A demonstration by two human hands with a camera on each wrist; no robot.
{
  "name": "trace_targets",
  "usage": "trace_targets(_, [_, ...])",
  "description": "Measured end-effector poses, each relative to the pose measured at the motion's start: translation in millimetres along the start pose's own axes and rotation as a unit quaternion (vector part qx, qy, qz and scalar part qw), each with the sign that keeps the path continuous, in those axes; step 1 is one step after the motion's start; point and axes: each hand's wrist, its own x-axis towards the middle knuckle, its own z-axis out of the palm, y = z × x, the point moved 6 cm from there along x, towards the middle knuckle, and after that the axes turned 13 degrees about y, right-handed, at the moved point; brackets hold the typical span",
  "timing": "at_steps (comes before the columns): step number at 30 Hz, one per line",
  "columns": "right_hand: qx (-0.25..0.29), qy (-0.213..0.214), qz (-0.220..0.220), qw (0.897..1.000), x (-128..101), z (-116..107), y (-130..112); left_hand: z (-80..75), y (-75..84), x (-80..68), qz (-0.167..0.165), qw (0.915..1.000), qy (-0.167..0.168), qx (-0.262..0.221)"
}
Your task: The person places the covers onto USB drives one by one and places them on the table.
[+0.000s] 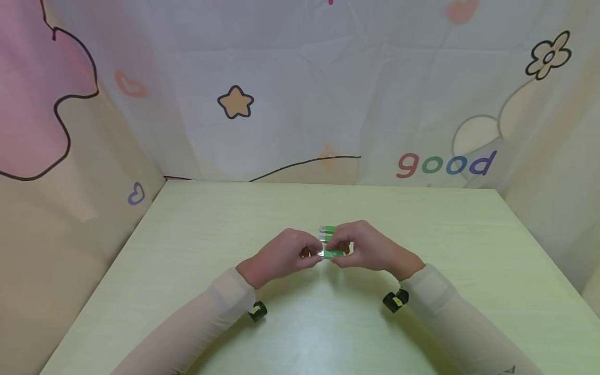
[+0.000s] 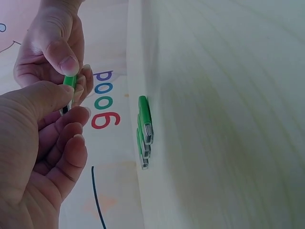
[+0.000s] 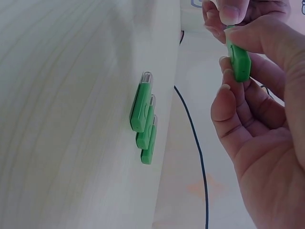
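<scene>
Both hands meet over the middle of the pale green table (image 1: 197, 291) and hold one green USB stick (image 1: 334, 253) between them, just above the surface. My left hand (image 1: 288, 255) pinches the stick's left, silvery end with thumb and fingers. My right hand (image 1: 370, 250) pinches the green body (image 3: 238, 59) between thumb and fingertips. In the left wrist view the held stick (image 2: 70, 81) shows as a green sliver between both thumbs. Three more green USB sticks (image 3: 139, 107) lie side by side on the table just beyond the hands (image 1: 327, 229).
Printed cloth walls (image 1: 300, 94) close the table in at the back, left and right. A small dark wrist camera (image 1: 257, 311) sits under each sleeve.
</scene>
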Motion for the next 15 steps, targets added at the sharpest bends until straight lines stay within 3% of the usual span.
trace_targets(6, [-0.012,-0.006,-0.016,1.0,-2.0,1.3,3.0,2.0,1.2,2.1,0.011,0.9998,-0.01,0.009])
trace_targets(15, [-0.011,0.019,-0.072,0.997,2.5,2.0,-1.2,-1.6,-5.0,3.0,0.006,0.9997,-0.009,0.022])
